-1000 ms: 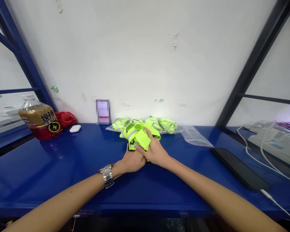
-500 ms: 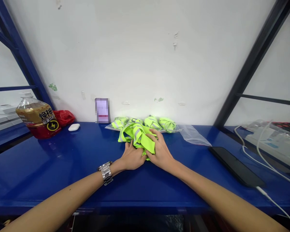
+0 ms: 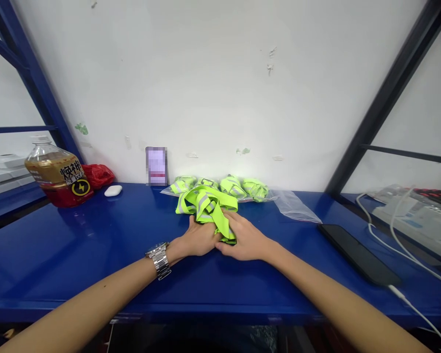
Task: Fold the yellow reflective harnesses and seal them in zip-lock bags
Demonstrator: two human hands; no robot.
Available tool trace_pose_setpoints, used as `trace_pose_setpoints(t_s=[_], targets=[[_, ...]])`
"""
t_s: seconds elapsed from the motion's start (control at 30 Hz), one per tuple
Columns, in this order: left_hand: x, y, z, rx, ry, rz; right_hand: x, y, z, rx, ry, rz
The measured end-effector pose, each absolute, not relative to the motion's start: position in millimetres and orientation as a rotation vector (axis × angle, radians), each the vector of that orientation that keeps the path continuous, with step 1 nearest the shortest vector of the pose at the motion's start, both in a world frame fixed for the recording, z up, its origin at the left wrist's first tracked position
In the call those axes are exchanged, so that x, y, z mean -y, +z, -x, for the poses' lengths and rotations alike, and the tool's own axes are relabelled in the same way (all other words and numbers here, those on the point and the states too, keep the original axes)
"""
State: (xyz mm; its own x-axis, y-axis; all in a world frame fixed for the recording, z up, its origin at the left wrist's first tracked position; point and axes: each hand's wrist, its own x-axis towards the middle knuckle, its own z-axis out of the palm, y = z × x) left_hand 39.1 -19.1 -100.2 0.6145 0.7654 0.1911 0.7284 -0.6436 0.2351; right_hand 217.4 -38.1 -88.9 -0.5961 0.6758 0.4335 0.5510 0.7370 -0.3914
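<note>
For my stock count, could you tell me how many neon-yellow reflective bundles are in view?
5. On clear plastic lie the first bundle, second bundle, third bundle and fourth bundle; the fifth bundle is between the left hand and right hand. Others could be hidden.

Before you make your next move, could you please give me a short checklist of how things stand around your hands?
1. Left hand and right hand both on the yellow reflective vest: ok.
2. Vest folded flat: not ok, it lies bunched.
3. Clear zip bag lying beside the vest, mouth open: cannot tell.
4. Black phone apart from the vest: ok.
5. Plastic drink bottle upright, away from the hands: ok.
</note>
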Motion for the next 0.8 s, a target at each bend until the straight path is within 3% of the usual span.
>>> trace_pose_setpoints(t_s=[0.27,0.6,0.8], targets=[[20.5,-106.9,-43.2,-1.275,0.549,-2.772,23.6,-63.6,-198.1,2.06,0.596,1.14],[19.8,-104.8,-42.1,-1.469,0.435,-2.699,18.2,-63.5,-210.2,2.041,0.353,1.126],[17.1,-104.0,-41.5,-1.483,0.649,-2.425,22.3,-85.9,-216.7,2.058,0.24,1.051]])
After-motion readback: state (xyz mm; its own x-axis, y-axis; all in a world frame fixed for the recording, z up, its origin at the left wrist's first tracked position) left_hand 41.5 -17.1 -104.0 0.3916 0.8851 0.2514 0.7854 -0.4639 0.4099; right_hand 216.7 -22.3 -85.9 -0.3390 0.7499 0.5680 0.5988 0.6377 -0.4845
